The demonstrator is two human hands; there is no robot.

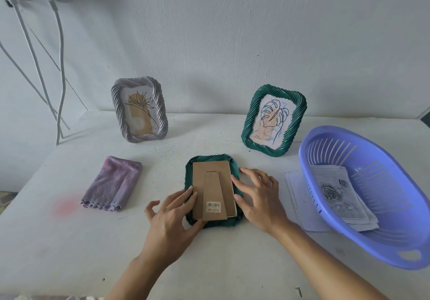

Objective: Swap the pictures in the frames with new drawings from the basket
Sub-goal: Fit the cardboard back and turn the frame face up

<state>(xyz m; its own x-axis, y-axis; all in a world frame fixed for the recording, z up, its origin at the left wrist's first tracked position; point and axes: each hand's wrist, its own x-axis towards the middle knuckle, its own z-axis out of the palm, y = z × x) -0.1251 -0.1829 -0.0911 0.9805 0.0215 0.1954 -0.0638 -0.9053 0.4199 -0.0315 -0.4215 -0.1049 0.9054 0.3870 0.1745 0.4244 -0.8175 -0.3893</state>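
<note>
**Both hands on face-down green frame, centre of counter**

Nearest us, the bare white counter (209,265) with both forearms coming in from the bottom edge. Left hand (172,218): we see two fingers (189,191) laid fairly straight on the left edge of the face-down frame (210,158), thumb at its lower-left corner, the outer fingers loosely curled and off the counter. It holds nothing. Right hand (258,197): fingers spread wide, tips touching the right edge of the cardboard back (214,172), not gripping.

The face-down frame is dark green with a twisted rim and lies flat between the hands. The cardboard back is seated in it, the stand flap (215,192) lies flat on top, and there is a barcode sticker (214,206) near its lower end. We cannot tell whether a picture is inside.

Left of the frame, well apart, lies a folded purple cloth (114,183).

Right: a purple slotted basket (395,241), tilted, holding a stack of drawings (335,192) with a grey rose sketch on top. Loose white sheets (300,197) lie partly under its left side.

Further back, a silver frame (115,99) stands upright at left with a line-drawn flower, and a green frame (248,119) stands upright at right with a line-drawn leaf, near the basket's far end.

Behind them is a white wall (232,32); white cables (61,67) hang down at far left.
</note>
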